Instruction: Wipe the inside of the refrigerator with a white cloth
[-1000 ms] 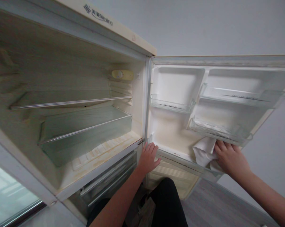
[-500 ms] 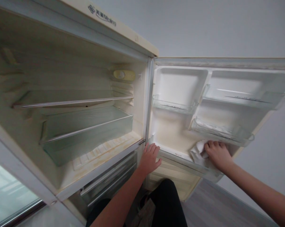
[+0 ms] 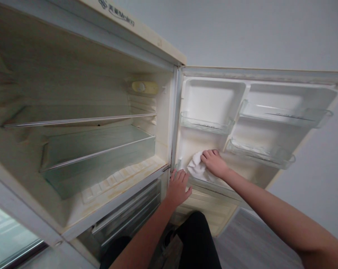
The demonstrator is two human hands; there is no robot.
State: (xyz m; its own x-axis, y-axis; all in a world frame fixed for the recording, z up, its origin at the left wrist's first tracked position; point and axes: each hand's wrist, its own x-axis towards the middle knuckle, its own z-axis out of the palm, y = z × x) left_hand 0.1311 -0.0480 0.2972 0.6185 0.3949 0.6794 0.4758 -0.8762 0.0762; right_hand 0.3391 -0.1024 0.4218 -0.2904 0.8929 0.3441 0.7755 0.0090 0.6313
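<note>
My right hand (image 3: 214,163) is closed on a crumpled white cloth (image 3: 196,167), pressed to the inner panel of the open refrigerator door (image 3: 206,144) just above its lowest shelf (image 3: 213,189). The palm side and part of the cloth are hidden. My left hand (image 3: 179,187) rests at the hinge-side end of that low shelf, fingers spread, nothing in it. Yellowish stains mark the door panel near the cloth.
The refrigerator compartment (image 3: 166,142) stands open at left, with a glass shelf (image 3: 81,121) and a clear drawer (image 3: 101,157). Clear door bins (image 3: 206,125) hang above my right hand. A lower compartment's door (image 3: 213,213) is open beneath. My knee (image 3: 198,235) is close by.
My right hand has moved the cloth left along the door, from the outer side toward the hinge. The door has swung slightly. My left hand has stayed about where it was.
</note>
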